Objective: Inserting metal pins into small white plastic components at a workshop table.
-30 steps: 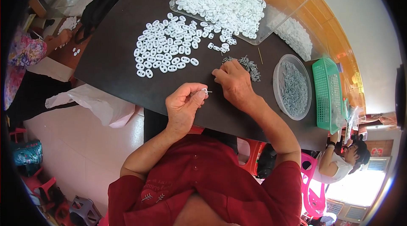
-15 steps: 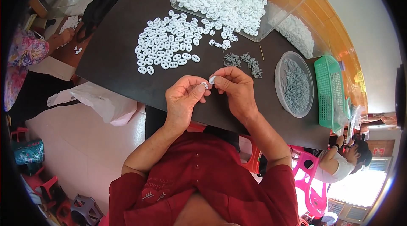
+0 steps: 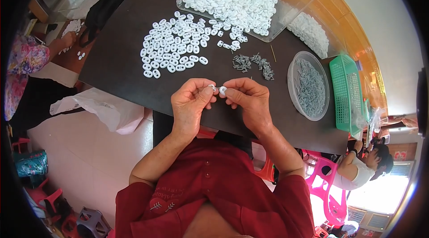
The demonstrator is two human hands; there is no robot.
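Just above the table's front edge, my left hand [image 3: 190, 106] pinches a small white plastic piece [image 3: 212, 86] between thumb and forefinger. A short grey strip, perhaps a pin, shows between it and the other hand. My right hand [image 3: 251, 106] grips a white oval plastic piece [image 3: 223, 90] by its side, close to the left hand's piece. My fingertips hide much of both. Beyond my hands lies a spread of white two-holed oval pieces [image 3: 172, 43]. Smaller white pieces [image 3: 235, 45] lie to its right, with a loose heap of small grey pins [image 3: 263, 67] nearer me.
On the dark table [image 3: 120, 59], a clear bin [image 3: 286, 23] of white pieces stands at the back. A round tub [image 3: 291, 77] of grey pins and a green basket [image 3: 344, 90] stand at right. A thin brass-coloured stick [image 3: 273, 53] lies behind the pins. Another person's hand [image 3: 68, 40] works at far left.
My hands have drawn slightly left, and the right hand's white piece has turned so its hole shows. A grey strip now shows between the two pieces. The view has shifted a little.
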